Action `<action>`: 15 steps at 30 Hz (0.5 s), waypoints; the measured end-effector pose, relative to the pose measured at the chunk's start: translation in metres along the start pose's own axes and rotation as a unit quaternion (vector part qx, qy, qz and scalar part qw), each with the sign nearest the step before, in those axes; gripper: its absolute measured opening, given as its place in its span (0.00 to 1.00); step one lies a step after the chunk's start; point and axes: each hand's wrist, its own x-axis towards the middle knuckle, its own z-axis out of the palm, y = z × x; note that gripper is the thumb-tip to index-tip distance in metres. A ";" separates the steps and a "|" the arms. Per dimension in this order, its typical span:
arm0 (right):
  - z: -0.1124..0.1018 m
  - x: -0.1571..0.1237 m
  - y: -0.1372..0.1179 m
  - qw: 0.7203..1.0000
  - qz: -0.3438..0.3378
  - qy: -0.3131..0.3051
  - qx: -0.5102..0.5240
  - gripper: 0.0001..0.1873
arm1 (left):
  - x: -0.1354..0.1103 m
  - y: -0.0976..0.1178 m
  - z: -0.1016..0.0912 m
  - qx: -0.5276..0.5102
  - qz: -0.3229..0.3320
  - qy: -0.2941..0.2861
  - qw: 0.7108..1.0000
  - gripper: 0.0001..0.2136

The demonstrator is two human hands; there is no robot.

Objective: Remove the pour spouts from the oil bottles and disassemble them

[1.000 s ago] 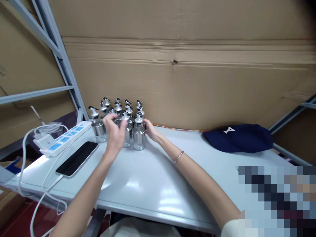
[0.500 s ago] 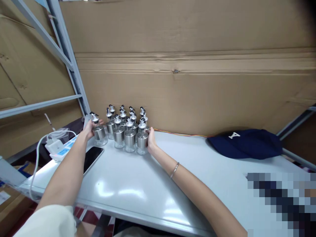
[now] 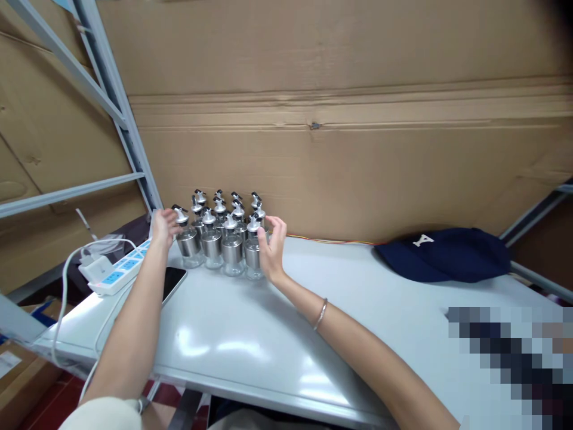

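Several glass dispenser bottles (image 3: 233,251) with steel bands and silver-and-black pour spouts stand upright in tight rows on the left of the table. My left hand (image 3: 165,226) is beside the front left bottle (image 3: 189,243), fingers stretched out and a little blurred; whether it touches the spout I cannot tell. At the other end of the front row, my right hand (image 3: 272,246) is beside the front right bottle (image 3: 253,251), with thumb and fingers apart and nothing gripped. The rear bottles are partly hidden behind the front ones.
A phone (image 3: 173,282) lies by my left forearm, near a white power strip (image 3: 117,276) with plugged-in cables. A navy cap (image 3: 447,257) rests at the right rear. Cardboard (image 3: 340,179) stands behind the table (image 3: 233,334); a metal shelf post (image 3: 129,131) rises at left.
The front left bottle has moved right, up against the row. My left hand has come off it with fingers stretched; my right hand's fingers have risen and spread.
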 end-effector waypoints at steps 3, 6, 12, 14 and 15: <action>0.000 0.006 -0.015 0.997 0.020 -0.061 0.051 0.22 | 0.001 0.029 0.011 -0.032 0.061 0.195 0.978 0.08; -0.001 0.012 -0.017 0.985 0.075 -0.134 0.076 0.18 | -0.027 0.066 0.045 -0.121 0.144 0.186 0.964 0.07; -0.040 0.001 -0.031 0.939 0.118 -0.267 0.184 0.11 | -0.119 0.086 0.116 -0.159 0.055 -0.165 0.972 0.13; -0.058 -0.006 -0.037 0.927 0.128 -0.273 0.224 0.10 | -0.138 0.078 0.126 -0.151 0.051 -0.240 0.958 0.17; -0.066 -0.009 -0.040 0.921 0.129 -0.277 0.242 0.10 | -0.145 0.074 0.129 -0.147 0.045 -0.290 0.945 0.20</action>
